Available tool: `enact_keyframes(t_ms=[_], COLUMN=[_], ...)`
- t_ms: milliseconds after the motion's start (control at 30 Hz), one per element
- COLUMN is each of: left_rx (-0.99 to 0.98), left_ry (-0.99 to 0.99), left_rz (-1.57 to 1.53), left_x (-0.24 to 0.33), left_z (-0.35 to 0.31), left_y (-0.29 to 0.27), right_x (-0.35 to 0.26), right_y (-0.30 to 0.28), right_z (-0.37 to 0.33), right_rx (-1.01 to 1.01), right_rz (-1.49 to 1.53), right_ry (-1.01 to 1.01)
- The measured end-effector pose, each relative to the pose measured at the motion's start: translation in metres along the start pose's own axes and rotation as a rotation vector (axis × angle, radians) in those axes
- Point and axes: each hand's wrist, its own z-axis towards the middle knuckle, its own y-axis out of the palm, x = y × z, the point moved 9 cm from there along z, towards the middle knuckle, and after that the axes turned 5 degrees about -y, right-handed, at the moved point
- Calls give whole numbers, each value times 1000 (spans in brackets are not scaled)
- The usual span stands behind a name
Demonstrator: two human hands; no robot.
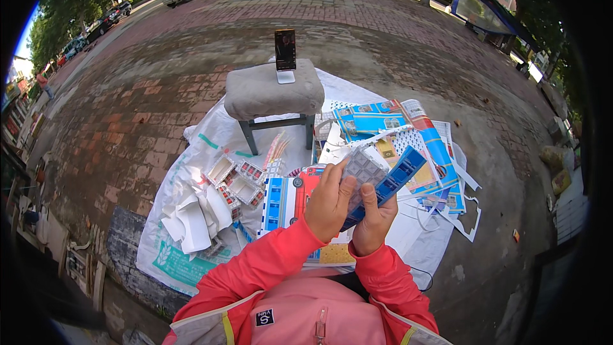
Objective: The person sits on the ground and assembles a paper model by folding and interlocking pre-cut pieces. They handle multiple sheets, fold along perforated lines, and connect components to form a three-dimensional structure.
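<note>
Both the left hand [329,201] and right hand [373,217] grip a clear plastic tray [363,169] and blue carton [393,182] above the sack [191,153], where a loosened pinch could drop the tray toward six o'clock.

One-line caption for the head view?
Both hands, left hand and right hand, hold a blue-edged flat carton above printed cardboard sheets near a cushioned stool.

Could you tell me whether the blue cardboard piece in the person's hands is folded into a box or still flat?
Still flat: the blue cardboard piece juts out as one thin strip from both hands.
</note>
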Motion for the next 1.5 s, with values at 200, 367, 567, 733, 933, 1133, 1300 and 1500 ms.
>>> enact_keyframes(t_ms=[200, 367, 567, 733, 933, 1133, 1300, 1500], left_rx=[-133, -146, -98, 54, -151, -315, -380, -628], left_ry=[-190, -149, -94, 79, 75, 9, -34, 109], left_rz=[-238, -168, -41, 255, 160, 137, 183, 389], left_x=[-14, -4, -2, 5, -6, -10, -16, -3], left_z=[-3, -4, 1, -3, -4, -9, -2, -4], left_y=[3, 3, -3, -14, -5, 5, -9, -25], right_x=[0, -2, -5, -4, -4, 6, -12, -104], right_y=[-4, -7, -2, -1, -1, -6, -12, 37], right_z=[2, 2, 5, 21, 23, 19, 33, 24], right_rx=[-4, 3, 13, 68, 52, 45, -6, -665], right_rz=[-3, -22, 48, 288, 292, 315, 17, -1304], right_ry=[-30, -53, -27, 9, 53, 103, 30, -903])
